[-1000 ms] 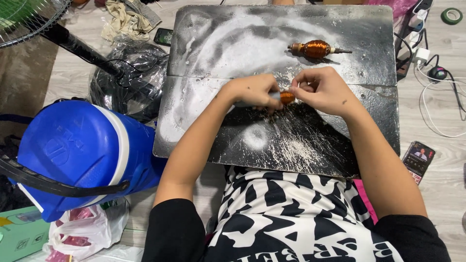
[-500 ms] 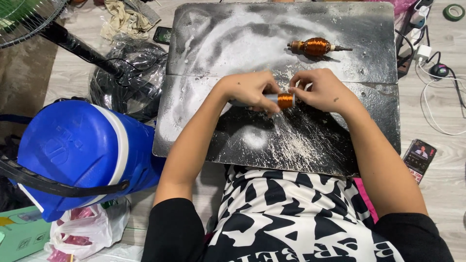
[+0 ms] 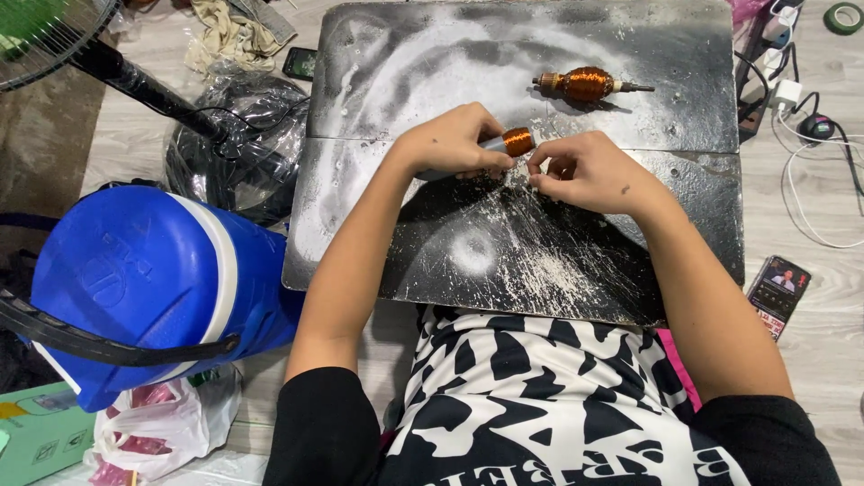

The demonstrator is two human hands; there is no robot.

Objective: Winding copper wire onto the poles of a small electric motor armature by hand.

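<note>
Copper-wound spool [image 3: 516,141] pinched in the left hand [image 3: 454,144], long axis running left to right, just above the seam of the dark metal work board [image 3: 405,234]. Right hand [image 3: 585,171] just right of the spool, fingertips narrowed as if on a fine wire, too thin to confirm. Second copper-wound armature [image 3: 585,85] farther up the board, well apart. Open board below the hands; blue cooler [image 3: 153,288] off its left edge.

- Two copper-wound motor armatures: one on the dark dusty work board [image 3: 583,85], one held [image 3: 517,141]
- One blue plastic cooler jug [image 3: 144,279]
- Two phones [image 3: 778,286] [image 3: 300,63]
- One green tape roll [image 3: 844,17]
</note>
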